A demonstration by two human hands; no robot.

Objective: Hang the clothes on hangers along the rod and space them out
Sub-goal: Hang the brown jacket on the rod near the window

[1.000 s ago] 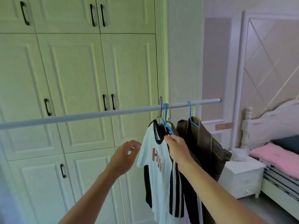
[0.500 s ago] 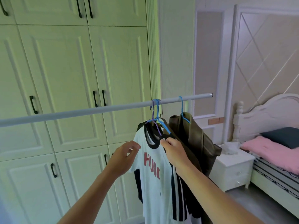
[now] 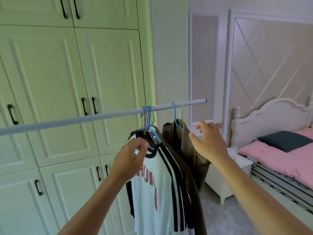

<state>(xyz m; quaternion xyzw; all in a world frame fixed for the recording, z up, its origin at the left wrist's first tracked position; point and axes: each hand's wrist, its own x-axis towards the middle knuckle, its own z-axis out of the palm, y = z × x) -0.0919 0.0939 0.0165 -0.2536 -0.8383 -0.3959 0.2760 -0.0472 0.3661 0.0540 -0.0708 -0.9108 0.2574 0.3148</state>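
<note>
A grey rod [image 3: 84, 118] runs from the left edge to its free end at the right. Several hangers [image 3: 147, 114] are bunched together on it, carrying a white T-shirt [image 3: 149, 192] with red letters, a black striped garment [image 3: 177, 184] and a brown one behind. Further right, a single blue hanger [image 3: 174, 114] holds a brown garment [image 3: 176, 138]. My left hand [image 3: 130, 158] pinches the white T-shirt at its left shoulder by the black collar. My right hand [image 3: 208, 141] hovers with fingers spread just right of the brown garment, holding nothing.
Pale green wardrobe doors [image 3: 50, 82] with black handles stand behind the rod. A white nightstand [image 3: 242, 167] and a bed [image 3: 279, 160] with pink bedding and a dark pillow lie to the right. The rod's left stretch carries no hangers.
My right hand has let go of the bunched hangers at the collar and moved right to the brown garment. My left hand has moved right and taken the white T-shirt's shoulder.
</note>
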